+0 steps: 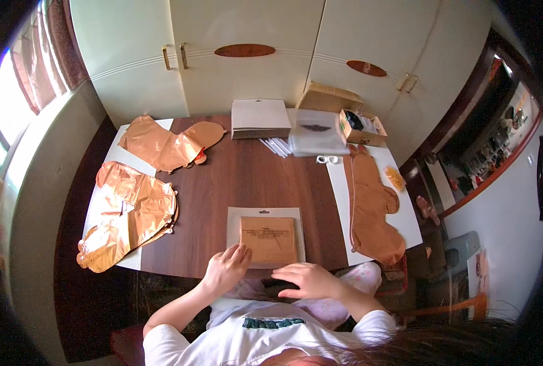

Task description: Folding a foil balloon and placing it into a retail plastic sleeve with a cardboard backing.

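A folded copper-brown foil balloon [267, 238] with dark print lies on a white card [233, 221] with a hang hole, at the table's near edge. At the balloon's lower left corner is my left hand [225, 268], its fingers bent and pressed together; whatever lies between them is hidden. My right hand [308, 280] hovers just below the card's lower right part, fingers stretched out and nothing in them. Flat copper foil balloons [143, 204] lie at the left, with another foil balloon [167, 143] farther back. Along the right side rests a long brown foil balloon [369, 204].
A stack of white cards [260, 119] stands at the back beside white straws [275, 146] and clear plastic bags [317, 139]. A small open box [363, 128] holds mixed items. White tape rolls [327, 160] and a yellow packet [395, 178] lie at the right.
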A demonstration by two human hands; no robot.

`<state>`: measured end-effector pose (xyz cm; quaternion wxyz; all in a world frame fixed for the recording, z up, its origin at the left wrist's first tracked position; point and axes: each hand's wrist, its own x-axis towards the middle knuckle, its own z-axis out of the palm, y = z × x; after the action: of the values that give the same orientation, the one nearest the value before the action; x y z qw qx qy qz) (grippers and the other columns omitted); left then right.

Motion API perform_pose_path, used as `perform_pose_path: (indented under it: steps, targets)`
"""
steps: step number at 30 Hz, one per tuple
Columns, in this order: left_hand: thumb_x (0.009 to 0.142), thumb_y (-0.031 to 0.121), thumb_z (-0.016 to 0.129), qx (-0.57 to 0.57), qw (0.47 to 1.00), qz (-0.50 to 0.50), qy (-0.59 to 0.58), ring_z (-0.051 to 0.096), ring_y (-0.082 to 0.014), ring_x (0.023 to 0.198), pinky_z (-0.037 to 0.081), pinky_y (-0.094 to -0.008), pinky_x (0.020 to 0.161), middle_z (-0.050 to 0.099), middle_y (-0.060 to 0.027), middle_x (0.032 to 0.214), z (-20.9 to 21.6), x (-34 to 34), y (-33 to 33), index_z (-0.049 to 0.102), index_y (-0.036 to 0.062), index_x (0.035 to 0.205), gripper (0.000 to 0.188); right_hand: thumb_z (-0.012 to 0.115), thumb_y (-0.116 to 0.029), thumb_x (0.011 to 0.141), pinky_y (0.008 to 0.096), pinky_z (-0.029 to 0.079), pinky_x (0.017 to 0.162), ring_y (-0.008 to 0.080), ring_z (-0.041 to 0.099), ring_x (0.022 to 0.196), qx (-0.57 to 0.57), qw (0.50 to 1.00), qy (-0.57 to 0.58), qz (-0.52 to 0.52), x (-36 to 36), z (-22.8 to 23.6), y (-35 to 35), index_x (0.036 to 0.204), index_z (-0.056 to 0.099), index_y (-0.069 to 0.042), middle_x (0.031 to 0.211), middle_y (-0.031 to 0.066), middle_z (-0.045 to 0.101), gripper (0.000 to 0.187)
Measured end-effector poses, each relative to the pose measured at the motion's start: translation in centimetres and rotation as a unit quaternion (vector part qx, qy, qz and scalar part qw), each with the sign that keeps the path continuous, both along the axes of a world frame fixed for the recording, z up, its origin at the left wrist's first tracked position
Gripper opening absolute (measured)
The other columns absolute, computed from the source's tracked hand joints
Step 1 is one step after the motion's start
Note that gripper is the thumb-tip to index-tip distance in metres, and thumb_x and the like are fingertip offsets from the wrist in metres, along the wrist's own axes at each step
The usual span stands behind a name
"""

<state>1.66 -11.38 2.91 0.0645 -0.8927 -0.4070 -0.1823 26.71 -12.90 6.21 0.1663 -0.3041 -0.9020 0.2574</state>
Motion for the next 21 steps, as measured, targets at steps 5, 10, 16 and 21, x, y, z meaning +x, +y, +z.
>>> perform_pose_path:
  steps: [5,10,16,21]
  targets:
    - [0.073,0.015,0.063,-0.007,1.000,0.016,-0.015,0.060,-0.0238,0.101,0.053,-0.0322,0.075,0.059,-0.0102,0.109,-1.6,-0.4,-0.3,0.060,0.0032,0.105,0.034,0.071,-0.030,0.077,0.0394,0.042,0.098,0.0295,0.050,0.117,0.067,0.993,0.025,-0.094,1.5,-2.9,1.4,0.115,0.059,-0.008,0.124,0.0120,0.053,0.046]
    - [0.076,0.016,0.064,-0.045,0.996,0.055,-0.046,0.059,-0.0241,0.102,0.053,-0.0331,0.077,0.059,-0.0097,0.110,-1.8,-0.4,-0.6,0.059,0.0057,0.106,0.033,0.073,-0.032,0.074,0.0428,0.036,0.103,0.0334,0.041,0.124,0.115,0.986,-0.019,-0.119,2.0,-5.2,2.9,0.119,0.056,-0.009,0.133,0.0145,0.044,0.054]
    - [0.074,0.021,0.066,-0.152,0.981,0.046,-0.112,0.057,-0.0293,0.104,0.051,-0.0387,0.083,0.058,-0.0132,0.113,-0.7,-1.2,-0.1,0.059,0.0042,0.107,0.038,0.073,-0.030,0.073,0.0427,0.035,0.104,0.0327,0.041,0.124,0.121,0.985,-0.022,-0.122,2.0,-6.2,3.5,0.120,0.056,-0.011,0.132,0.0142,0.044,0.054]
    - [0.077,0.023,0.065,-0.138,0.978,0.093,-0.123,0.050,-0.0317,0.115,0.040,-0.0416,0.098,0.056,-0.0161,0.119,-1.6,-3.7,2.3,0.057,0.0026,0.112,0.040,0.071,-0.027,0.073,0.0413,0.038,0.101,0.0281,0.046,0.120,0.193,0.974,-0.043,-0.111,1.5,-5.6,3.1,0.117,0.057,-0.013,0.128,0.0104,0.050,0.048]
